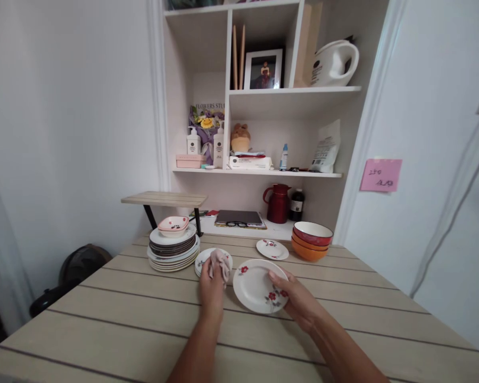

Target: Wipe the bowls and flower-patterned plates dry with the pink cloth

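Observation:
A crumpled pinkish cloth is bunched in my left hand, whose fingers are closed around it. Behind that hand, partly covered, a few small floral plates are stacked on the table. My right hand grips a white plate with red flowers by its right edge, thumb on top, the plate tilted toward me above the table. The cloth and the held plate are apart. Another small floral plate lies flat just beyond the held one.
On the left, a tall stack of plates carries a square pink-rimmed bowl, beside a small raised shelf. Orange and red bowls are nested at the right. Behind stand a red jug, a dark bottle and a laptop.

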Demonstrator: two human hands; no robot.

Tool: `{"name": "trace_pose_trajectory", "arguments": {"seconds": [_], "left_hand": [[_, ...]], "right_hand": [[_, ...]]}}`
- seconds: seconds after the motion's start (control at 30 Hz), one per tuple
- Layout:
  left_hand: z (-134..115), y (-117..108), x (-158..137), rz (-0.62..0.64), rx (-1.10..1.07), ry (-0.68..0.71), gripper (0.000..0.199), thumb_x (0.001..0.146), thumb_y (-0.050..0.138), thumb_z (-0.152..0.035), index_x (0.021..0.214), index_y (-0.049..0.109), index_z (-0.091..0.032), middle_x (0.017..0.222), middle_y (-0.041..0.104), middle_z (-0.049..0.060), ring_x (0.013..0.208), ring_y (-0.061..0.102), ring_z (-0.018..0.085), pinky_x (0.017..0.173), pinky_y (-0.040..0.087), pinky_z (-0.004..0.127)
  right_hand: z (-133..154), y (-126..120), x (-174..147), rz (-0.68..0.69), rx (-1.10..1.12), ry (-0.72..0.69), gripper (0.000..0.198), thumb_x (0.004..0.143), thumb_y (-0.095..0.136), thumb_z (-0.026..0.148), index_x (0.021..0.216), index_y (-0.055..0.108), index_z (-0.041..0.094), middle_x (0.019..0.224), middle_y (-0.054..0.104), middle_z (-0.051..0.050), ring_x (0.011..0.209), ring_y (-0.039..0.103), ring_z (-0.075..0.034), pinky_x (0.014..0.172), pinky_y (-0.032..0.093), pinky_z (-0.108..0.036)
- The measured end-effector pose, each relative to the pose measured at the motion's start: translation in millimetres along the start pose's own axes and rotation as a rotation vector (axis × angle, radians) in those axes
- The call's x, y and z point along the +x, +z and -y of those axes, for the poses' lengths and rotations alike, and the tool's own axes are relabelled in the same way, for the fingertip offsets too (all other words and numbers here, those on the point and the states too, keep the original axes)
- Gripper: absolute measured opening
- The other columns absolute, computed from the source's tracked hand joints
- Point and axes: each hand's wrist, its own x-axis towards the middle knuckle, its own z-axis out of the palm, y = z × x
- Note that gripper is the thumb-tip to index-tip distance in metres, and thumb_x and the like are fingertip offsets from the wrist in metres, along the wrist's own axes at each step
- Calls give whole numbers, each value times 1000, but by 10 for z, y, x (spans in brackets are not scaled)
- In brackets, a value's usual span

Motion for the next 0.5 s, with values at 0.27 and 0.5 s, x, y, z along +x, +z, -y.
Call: {"name": "trace_pose_trajectory", "arguments": {"seconds": [0.27,0.5], "left_hand": [[-109,88,-130,177,-310,-148,53,81,65,-57,120,63,-21,112,72,9,96,69,18,84,53,29],[-222,128,-313,472,-206,-156,51,73,76,-50,115,65,-23,114,70,8,102,66,20,86,51,28]], "right_hand": [[68,-128,90,-197,62,-124,46,76,78,41,115,67,20,96,77,-5,78,69,-19,66,55,-28],[160,-111,17,-151,-145,-147,45,77,74,49,109,70,18,92,76,-7,80,66,-22,68,51,-31]]}}
